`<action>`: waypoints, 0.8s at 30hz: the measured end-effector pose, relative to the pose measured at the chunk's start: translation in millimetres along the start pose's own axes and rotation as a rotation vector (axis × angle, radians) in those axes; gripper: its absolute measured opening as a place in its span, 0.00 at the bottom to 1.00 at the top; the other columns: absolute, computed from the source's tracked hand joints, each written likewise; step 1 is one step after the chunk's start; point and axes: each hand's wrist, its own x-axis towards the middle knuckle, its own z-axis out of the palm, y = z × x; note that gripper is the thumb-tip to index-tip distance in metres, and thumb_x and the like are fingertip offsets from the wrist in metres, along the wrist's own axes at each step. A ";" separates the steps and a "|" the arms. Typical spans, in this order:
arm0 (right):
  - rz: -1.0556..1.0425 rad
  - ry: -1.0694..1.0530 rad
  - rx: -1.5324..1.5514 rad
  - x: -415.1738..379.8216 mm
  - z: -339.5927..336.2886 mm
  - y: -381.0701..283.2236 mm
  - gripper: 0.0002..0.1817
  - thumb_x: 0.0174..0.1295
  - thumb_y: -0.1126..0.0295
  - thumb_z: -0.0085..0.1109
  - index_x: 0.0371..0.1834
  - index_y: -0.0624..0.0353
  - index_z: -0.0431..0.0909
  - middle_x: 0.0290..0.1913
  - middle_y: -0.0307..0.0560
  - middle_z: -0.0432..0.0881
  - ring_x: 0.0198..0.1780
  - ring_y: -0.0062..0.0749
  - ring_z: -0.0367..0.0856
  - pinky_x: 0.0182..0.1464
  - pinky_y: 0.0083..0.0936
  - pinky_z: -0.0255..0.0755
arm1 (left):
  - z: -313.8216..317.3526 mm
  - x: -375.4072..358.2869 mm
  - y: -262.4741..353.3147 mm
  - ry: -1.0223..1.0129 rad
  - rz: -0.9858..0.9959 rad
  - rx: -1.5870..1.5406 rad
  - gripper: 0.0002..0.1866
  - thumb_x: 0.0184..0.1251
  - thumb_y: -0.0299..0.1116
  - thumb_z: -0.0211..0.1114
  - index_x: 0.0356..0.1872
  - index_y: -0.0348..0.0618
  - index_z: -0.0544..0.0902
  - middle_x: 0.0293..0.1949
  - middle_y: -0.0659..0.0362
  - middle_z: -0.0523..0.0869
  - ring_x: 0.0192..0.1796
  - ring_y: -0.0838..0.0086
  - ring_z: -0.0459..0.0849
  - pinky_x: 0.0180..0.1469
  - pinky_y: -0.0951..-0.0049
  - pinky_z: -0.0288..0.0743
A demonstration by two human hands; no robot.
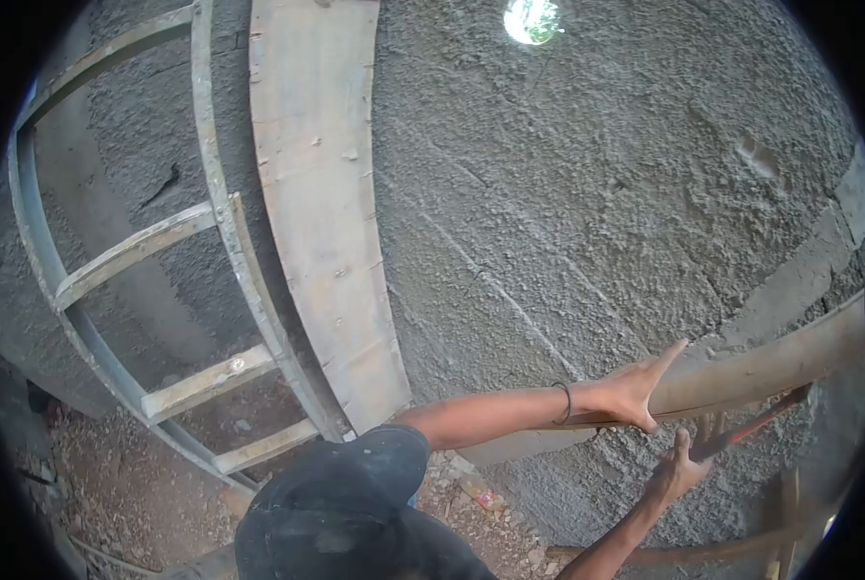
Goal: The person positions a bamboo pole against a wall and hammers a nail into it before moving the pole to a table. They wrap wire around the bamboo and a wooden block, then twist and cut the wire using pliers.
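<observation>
Neither of my own hands is in view. Below me a co-worker in a dark cap (331, 498) reaches toward the right with both bare arms. The co-worker's left hand (630, 391), with a dark band at the wrist, spreads its fingers against a long brown wooden board (771, 375) beside the wall. Just under that board, the co-worker's right hand (682, 476) is closed at the near end of a long, dark tool with a red edge (747, 430). Blur hides the tool's exact kind.
A worn ladder (210, 116) leans at the left against the rough grey wall (548, 184). Beside it stands a wide pale plank (316, 193). A bright round hole (532, 19) pierces the wall at the top. Rubble covers the ground (132, 493) at lower left.
</observation>
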 end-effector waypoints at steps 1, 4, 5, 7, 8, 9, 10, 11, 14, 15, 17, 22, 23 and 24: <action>-0.070 0.028 0.019 3.2 3.8 5.6 0.40 0.53 0.63 0.75 0.66 0.64 0.66 0.56 0.50 0.78 0.23 0.12 0.68 0.18 0.11 0.58 | -7.5 -12.5 3.0 0.029 -0.041 0.002 0.75 0.32 0.37 0.82 0.77 0.50 0.30 0.71 0.33 0.59 0.69 0.43 0.67 0.70 0.52 0.65; 0.052 0.098 0.058 -5.5 15.6 -7.8 0.35 0.54 0.70 0.73 0.64 0.65 0.67 0.36 0.38 0.75 0.20 0.14 0.64 0.18 0.13 0.57 | -47.1 -45.3 0.7 -0.099 0.028 0.020 0.77 0.34 0.54 0.84 0.77 0.51 0.31 0.73 0.36 0.50 0.73 0.42 0.56 0.74 0.43 0.55; 0.081 0.072 0.024 -1.5 0.7 2.8 0.36 0.54 0.71 0.73 0.65 0.65 0.66 0.37 0.39 0.76 0.20 0.14 0.65 0.18 0.13 0.58 | -67.5 -60.6 -5.4 0.054 0.020 0.135 0.75 0.36 0.56 0.83 0.78 0.51 0.33 0.72 0.36 0.51 0.73 0.43 0.58 0.74 0.43 0.56; 0.120 0.101 0.055 2.7 -14.7 20.9 0.36 0.55 0.70 0.73 0.65 0.66 0.65 0.39 0.42 0.76 0.23 0.13 0.68 0.20 0.12 0.60 | -130.0 -103.7 -8.8 0.323 -0.161 0.138 0.66 0.44 0.60 0.79 0.78 0.50 0.44 0.70 0.37 0.56 0.72 0.48 0.62 0.71 0.46 0.64; 0.091 0.092 0.107 6.1 -16.2 27.8 0.37 0.56 0.68 0.73 0.66 0.66 0.64 0.43 0.45 0.78 0.26 0.13 0.69 0.21 0.13 0.62 | -165.2 -130.2 -16.7 0.500 -0.324 0.048 0.59 0.48 0.60 0.77 0.76 0.47 0.52 0.71 0.39 0.59 0.70 0.51 0.67 0.67 0.50 0.70; 0.057 0.086 0.161 10.0 -16.2 31.4 0.38 0.56 0.67 0.72 0.67 0.66 0.63 0.48 0.48 0.80 0.28 0.13 0.71 0.23 0.13 0.64 | -200.6 -156.4 -45.1 0.775 -0.423 0.108 0.52 0.53 0.57 0.75 0.73 0.41 0.60 0.63 0.42 0.73 0.64 0.56 0.75 0.66 0.56 0.73; -0.004 0.018 0.205 10.9 0.0 20.1 0.41 0.57 0.63 0.71 0.69 0.67 0.59 0.59 0.53 0.79 0.31 0.16 0.72 0.26 0.14 0.66 | -246.9 -188.7 -87.5 1.013 -0.382 0.122 0.43 0.57 0.53 0.74 0.66 0.34 0.70 0.52 0.46 0.83 0.57 0.63 0.81 0.60 0.64 0.76; 0.091 -0.037 0.079 14.4 -16.1 25.0 0.43 0.58 0.62 0.70 0.72 0.67 0.56 0.67 0.55 0.73 0.40 0.22 0.78 0.35 0.16 0.72 | -290.0 -218.6 -93.6 1.241 -0.483 0.289 0.37 0.58 0.54 0.72 0.59 0.33 0.77 0.48 0.44 0.85 0.51 0.61 0.85 0.53 0.64 0.78; 0.143 0.026 0.098 32.2 -54.9 70.5 0.43 0.60 0.62 0.68 0.73 0.65 0.54 0.67 0.57 0.70 0.61 0.36 0.73 0.58 0.28 0.70 | -412.7 -281.0 -83.2 1.535 -0.559 0.674 0.37 0.57 0.52 0.71 0.60 0.33 0.75 0.53 0.44 0.82 0.57 0.56 0.80 0.61 0.61 0.71; 0.187 0.021 0.118 41.4 -79.2 91.2 0.43 0.61 0.61 0.68 0.74 0.64 0.53 0.67 0.56 0.69 0.66 0.40 0.69 0.65 0.36 0.66 | -445.0 -290.6 -66.2 1.577 -0.580 0.808 0.39 0.57 0.52 0.72 0.63 0.33 0.73 0.57 0.42 0.79 0.60 0.53 0.78 0.64 0.60 0.68; 0.461 -0.039 0.354 53.9 -120.4 130.7 0.43 0.62 0.64 0.67 0.75 0.65 0.52 0.69 0.54 0.65 0.66 0.38 0.68 0.66 0.35 0.65 | -519.6 -312.2 -55.0 1.608 -0.580 0.954 0.48 0.55 0.53 0.73 0.68 0.27 0.63 0.65 0.35 0.69 0.69 0.48 0.68 0.70 0.58 0.62; 0.297 0.314 0.127 38.8 -89.2 188.9 0.30 0.64 0.50 0.63 0.55 0.67 0.74 0.51 0.50 0.78 0.43 0.31 0.75 0.47 0.38 0.77 | -645.5 -367.5 -78.7 1.784 -0.694 0.865 0.63 0.47 0.59 0.76 0.72 0.22 0.50 0.72 0.31 0.55 0.76 0.43 0.52 0.77 0.52 0.46; 0.223 0.300 0.074 37.0 -70.6 191.5 0.30 0.64 0.51 0.63 0.56 0.68 0.73 0.51 0.50 0.78 0.44 0.31 0.75 0.48 0.38 0.77 | -649.1 -367.6 -73.2 1.768 -0.758 0.844 0.66 0.45 0.62 0.76 0.72 0.23 0.49 0.73 0.32 0.53 0.75 0.45 0.56 0.72 0.50 0.59; 0.149 0.289 0.017 36.5 -53.4 192.6 0.30 0.64 0.52 0.63 0.57 0.68 0.72 0.52 0.50 0.77 0.45 0.31 0.75 0.49 0.38 0.77 | -646.6 -359.0 -64.1 1.719 -0.697 0.690 0.66 0.44 0.61 0.77 0.72 0.23 0.49 0.73 0.33 0.55 0.73 0.46 0.60 0.67 0.51 0.67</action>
